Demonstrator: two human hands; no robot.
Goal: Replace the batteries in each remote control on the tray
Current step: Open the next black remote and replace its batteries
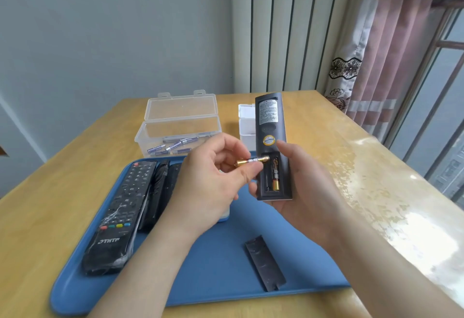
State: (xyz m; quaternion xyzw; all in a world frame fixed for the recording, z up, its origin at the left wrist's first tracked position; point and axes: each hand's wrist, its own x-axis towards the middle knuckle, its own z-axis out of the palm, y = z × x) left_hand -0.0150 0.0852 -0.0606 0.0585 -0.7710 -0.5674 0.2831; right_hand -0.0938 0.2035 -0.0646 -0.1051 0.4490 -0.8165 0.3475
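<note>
open remote (270, 122): black, upright, back showing, above tray (213, 267) | first battery (275, 178) seated in bay | second battery (251, 161) crosswise at bay top | cover (265, 262) flat on tray | other remotes (120, 217) tray left

large black remote (120, 217) on tray (213, 267): white brand "THTF" near its lower end | lifted remote (270, 127): white back label (268, 112), fine print too small to read | round gold sticker (268, 140) below it: illegible | seated battery (275, 178) in its compartment: print blurred | gold battery (241, 162): no readable mark
</note>
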